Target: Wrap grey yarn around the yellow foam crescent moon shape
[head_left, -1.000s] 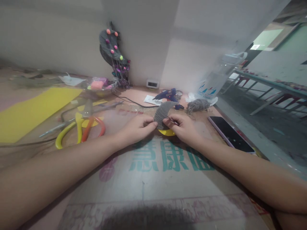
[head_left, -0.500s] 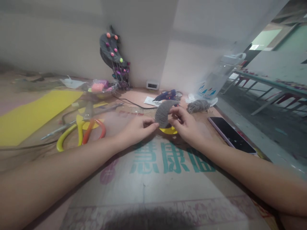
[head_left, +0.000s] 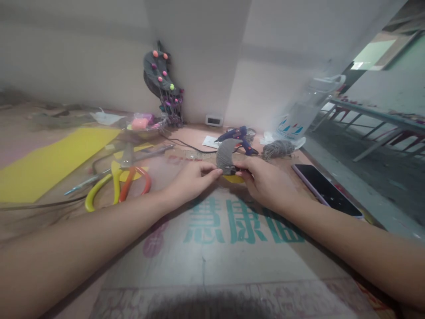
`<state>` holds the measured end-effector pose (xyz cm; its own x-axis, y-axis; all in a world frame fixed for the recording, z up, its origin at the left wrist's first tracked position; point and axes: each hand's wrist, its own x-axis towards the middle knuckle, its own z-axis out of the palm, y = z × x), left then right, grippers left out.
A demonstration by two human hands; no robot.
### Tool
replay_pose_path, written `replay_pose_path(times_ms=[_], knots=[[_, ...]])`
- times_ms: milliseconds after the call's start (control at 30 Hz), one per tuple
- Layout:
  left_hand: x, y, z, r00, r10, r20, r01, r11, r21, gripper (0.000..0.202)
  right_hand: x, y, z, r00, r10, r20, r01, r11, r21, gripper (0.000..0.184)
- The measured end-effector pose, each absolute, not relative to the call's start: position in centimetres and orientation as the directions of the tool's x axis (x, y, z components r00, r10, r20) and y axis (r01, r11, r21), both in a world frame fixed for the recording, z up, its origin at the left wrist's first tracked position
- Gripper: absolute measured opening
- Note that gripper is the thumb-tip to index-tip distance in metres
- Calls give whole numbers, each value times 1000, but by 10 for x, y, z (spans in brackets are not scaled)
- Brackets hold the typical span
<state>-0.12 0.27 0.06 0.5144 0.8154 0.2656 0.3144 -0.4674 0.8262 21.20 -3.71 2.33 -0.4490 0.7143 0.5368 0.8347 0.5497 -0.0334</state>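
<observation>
Between my hands is a small crescent moon (head_left: 225, 156) wrapped in grey yarn, with a bit of yellow (head_left: 234, 178) showing at its lower end. My left hand (head_left: 198, 178) pinches its lower left edge between thumb and finger. On the other side, my right hand (head_left: 260, 179) has its fingertips closed on the lower right edge; part of the crescent is hidden there. A ball of grey yarn (head_left: 278, 149) lies beyond my right hand. Just behind the crescent rests a blue glue gun (head_left: 232, 134).
Scissors with yellow and orange handles (head_left: 114, 186) and yellow card (head_left: 56, 161) lie on the left. A phone (head_left: 327, 189) is at the right, near the table edge. Against the wall stands a decorated grey crescent (head_left: 156, 73). A clear bottle (head_left: 295, 115) stands at the back right.
My right fingers have moved down along the crescent to its lower end, uncovering its inner curve. My left hand keeps its pinch. The whole view has shifted slightly.
</observation>
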Motion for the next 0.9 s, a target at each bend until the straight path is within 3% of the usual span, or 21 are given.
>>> replay_pose_path(times_ms=[533, 900], knots=[[-1, 0, 2, 539, 787, 300, 288, -508, 812, 29, 205, -40, 27, -412, 780, 471, 865, 497, -65, 20], [-1, 0, 4, 552, 774, 310, 289, -526, 800, 29, 210, -30, 18, -470, 703, 533, 784, 610, -114, 13]])
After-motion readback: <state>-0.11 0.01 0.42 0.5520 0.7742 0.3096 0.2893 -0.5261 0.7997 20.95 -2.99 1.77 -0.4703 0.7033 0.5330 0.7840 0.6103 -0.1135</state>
